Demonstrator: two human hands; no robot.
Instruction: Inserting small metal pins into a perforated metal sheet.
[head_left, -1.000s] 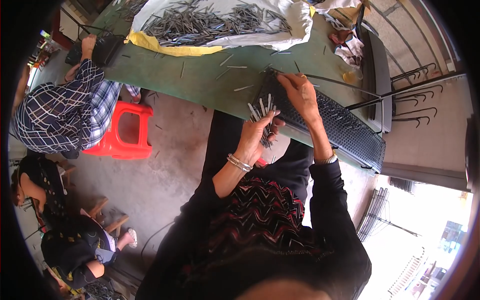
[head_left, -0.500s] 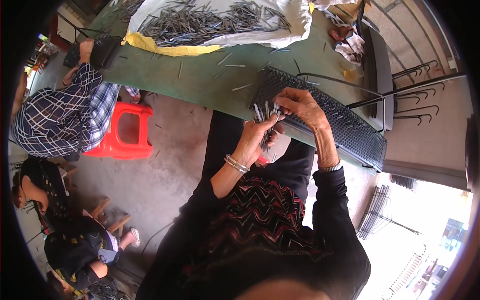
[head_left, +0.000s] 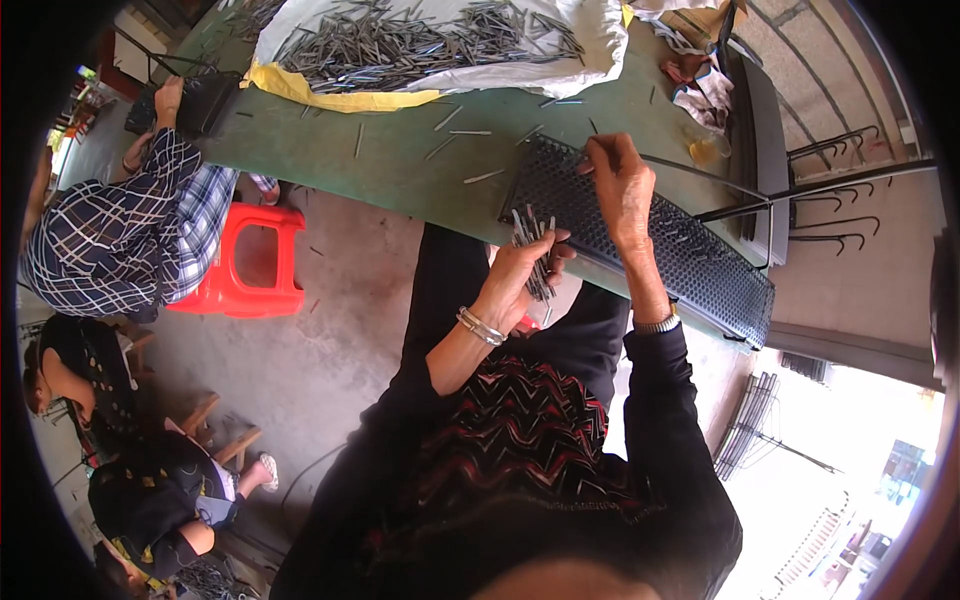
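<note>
My left hand [head_left: 508, 275] is closed round a bundle of thin grey metal pieces [head_left: 527, 226], held just in front of the table edge with their ends sticking up past the thumb. Above the far left part of a long black rack [head_left: 715, 265] full of small holes, my right hand [head_left: 622, 190] is pinched. What its fingertips hold, if anything, is too small to make out. A few slim pieces stand in the rack's holes toward its middle. On the green table, a white sheet with a yellow edge [head_left: 345, 101] bears a large heap of similar metal pieces [head_left: 420, 48].
Loose pieces lie scattered on the green table [head_left: 310, 140]. A black metal bar [head_left: 820, 187] crosses by the rack, near hooked rods [head_left: 835, 237]. A cup of yellowish liquid [head_left: 708, 150] and a cloth [head_left: 706, 98] lie beyond. Leftward are a red stool [head_left: 285, 265] and other people.
My right hand has left the bundle and moved up and right, over the rack. My left hand stays nearly in place with the bundle.
</note>
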